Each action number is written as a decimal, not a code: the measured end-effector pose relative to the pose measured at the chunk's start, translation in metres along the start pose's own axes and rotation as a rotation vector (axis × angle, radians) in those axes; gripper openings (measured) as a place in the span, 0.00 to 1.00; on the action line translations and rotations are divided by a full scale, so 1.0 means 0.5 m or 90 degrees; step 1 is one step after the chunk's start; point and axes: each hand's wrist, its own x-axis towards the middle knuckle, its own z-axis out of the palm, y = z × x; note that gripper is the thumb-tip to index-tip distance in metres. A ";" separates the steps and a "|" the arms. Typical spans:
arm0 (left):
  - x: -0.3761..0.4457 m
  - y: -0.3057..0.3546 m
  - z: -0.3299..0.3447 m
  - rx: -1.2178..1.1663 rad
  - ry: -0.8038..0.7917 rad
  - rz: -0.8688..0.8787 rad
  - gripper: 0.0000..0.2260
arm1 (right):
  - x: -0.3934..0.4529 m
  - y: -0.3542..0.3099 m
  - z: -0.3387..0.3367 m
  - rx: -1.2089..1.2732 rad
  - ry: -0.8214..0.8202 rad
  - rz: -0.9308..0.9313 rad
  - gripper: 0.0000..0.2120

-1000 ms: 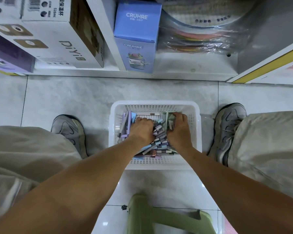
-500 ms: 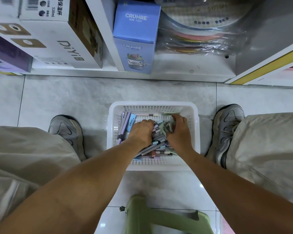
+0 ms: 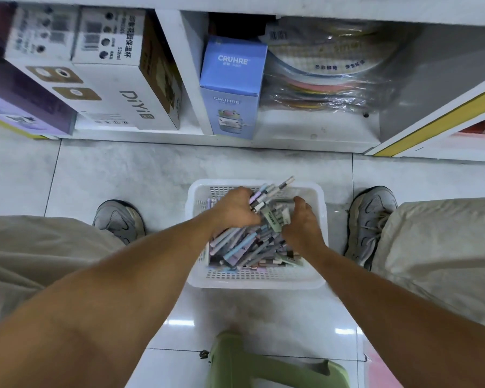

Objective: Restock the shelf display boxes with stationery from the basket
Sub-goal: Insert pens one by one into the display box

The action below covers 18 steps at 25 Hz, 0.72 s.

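- The fingers of the left hand [image 3: 235,210] curl round a bundle of pens [image 3: 266,196] whose tips fan out past the knuckles toward the far rim; the right hand [image 3: 301,222] has its fingers bent down among the pens, but whether they grip any I cannot tell.
- Nearest the person, a green stool [image 3: 266,365] stands on the floor between the arms.
- Just beyond it sits the white basket [image 3: 252,280], with a loose heap of pens [image 3: 249,250] lying crosswise inside.
- The pens look light, stiff and smooth, so a handful will likely slip or splay; squeezing the bundle near its middle should keep it together.
- A grey shoe [image 3: 118,219] flanks the basket on each side.
- Farther off, the bottom shelf [image 3: 305,135] holds a blue carton [image 3: 231,88], white cartons [image 3: 109,71] and plastic-wrapped goods [image 3: 328,79].
- No display box shows here, so the bundle must probably travel upward past the shelf edge.
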 end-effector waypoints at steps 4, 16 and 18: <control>-0.051 0.052 -0.051 -0.162 -0.025 0.045 0.05 | -0.005 -0.046 -0.063 -0.150 -0.110 -0.029 0.26; -0.286 0.294 -0.266 -0.457 0.054 0.153 0.08 | -0.179 -0.298 -0.402 0.323 -0.471 -0.212 0.16; -0.340 0.339 -0.315 -0.488 0.093 0.174 0.06 | -0.212 -0.335 -0.449 0.366 -0.462 -0.244 0.21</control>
